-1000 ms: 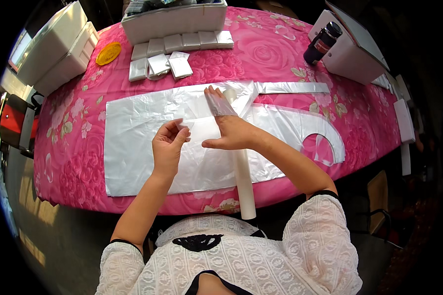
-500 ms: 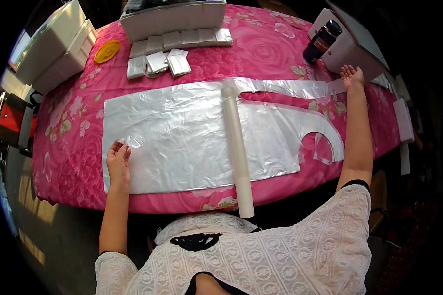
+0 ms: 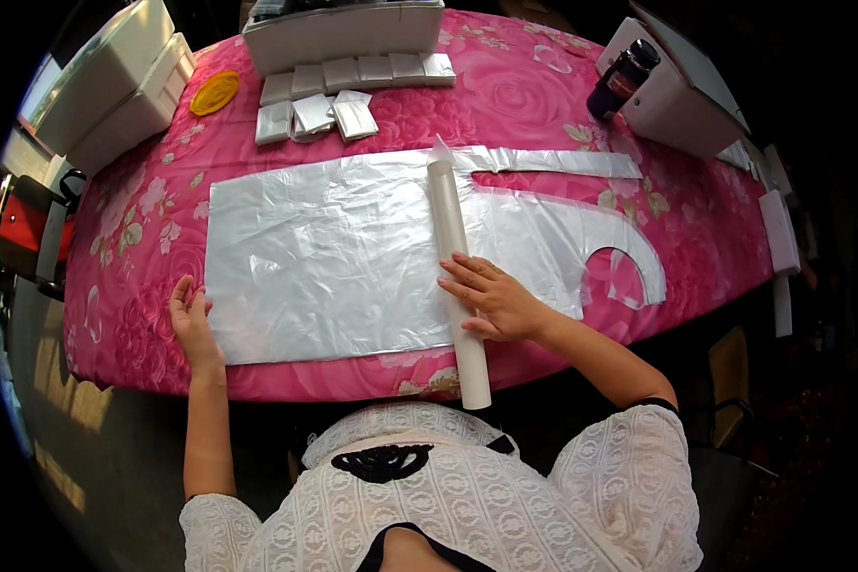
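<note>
Spread over the table lies a stack of thin, whitish, translucent plastic aprons (image 3: 324, 257), with a long strap (image 3: 562, 163) and a curved neck loop (image 3: 643, 257) on the right. A pale, smooth tube (image 3: 473, 357) rests across the aprons and points toward me, its near end sticking out past the table edge. My right hand (image 3: 494, 300) lies on the tube's middle with fingers stretched and spread, not wrapped round it. Beside the near left edge of the aprons is my left hand (image 3: 194, 324), fingers loosely bent and apart, with nothing visible in them.
Folded white packets (image 3: 353, 119) sit in front of a white foam box (image 3: 343, 38). More foam boxes (image 3: 129, 105) stand at the left, near a yellow round thing (image 3: 214, 93). A dark bottle (image 3: 623, 80) stands at the far right by another white box (image 3: 682, 110). Pink floral cloth (image 3: 534, 372) covers the table.
My right hand has come from the strap's far right end down onto the tube. The strap now lies straighter. My left hand has slid left off the aprons to their edge.
</note>
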{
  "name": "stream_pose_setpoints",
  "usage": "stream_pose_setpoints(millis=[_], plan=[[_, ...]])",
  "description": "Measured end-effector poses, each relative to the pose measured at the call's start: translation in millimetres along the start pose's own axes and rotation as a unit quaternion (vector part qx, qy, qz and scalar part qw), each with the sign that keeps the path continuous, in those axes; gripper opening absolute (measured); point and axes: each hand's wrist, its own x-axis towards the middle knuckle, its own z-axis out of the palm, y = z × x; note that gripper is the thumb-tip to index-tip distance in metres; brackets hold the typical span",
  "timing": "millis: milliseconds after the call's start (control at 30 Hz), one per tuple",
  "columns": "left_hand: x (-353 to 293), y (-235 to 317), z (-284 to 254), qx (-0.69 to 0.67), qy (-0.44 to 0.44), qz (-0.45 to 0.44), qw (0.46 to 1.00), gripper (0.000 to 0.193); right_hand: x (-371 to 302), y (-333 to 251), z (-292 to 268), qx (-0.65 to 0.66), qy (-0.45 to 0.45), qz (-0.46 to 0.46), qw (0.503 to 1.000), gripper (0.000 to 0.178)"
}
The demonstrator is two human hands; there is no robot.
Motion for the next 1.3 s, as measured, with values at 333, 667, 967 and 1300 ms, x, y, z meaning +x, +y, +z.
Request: stream_pose_setpoints(millis=[333,667,967,1300], plan=[[-35.5,11.8,29.6,0.017,-0.237,0.060,0.970,0.032,127.6,-94.4,5.0,0.235,0.043,-0.154,0.959,0.032],[-92.6,-17.9,-45.8,0.157,-0.267,0.028,0.950,0.034,184.4,-68.8,73.8,0.004,0.018,-0.202,0.979,0.056],[-110.5,-6.4,-57.9,0.412,-0.217,0.045,0.884,0.073,268.8,-140.5,114.4,0.080,0.030,-0.158,0.984,0.046],[-118.3,14.4,-53.8,-0.083,-0.285,-0.232,0.926,0.059,257.3,-164.2,118.3,0.430,0.297,0.183,0.833,0.082]])
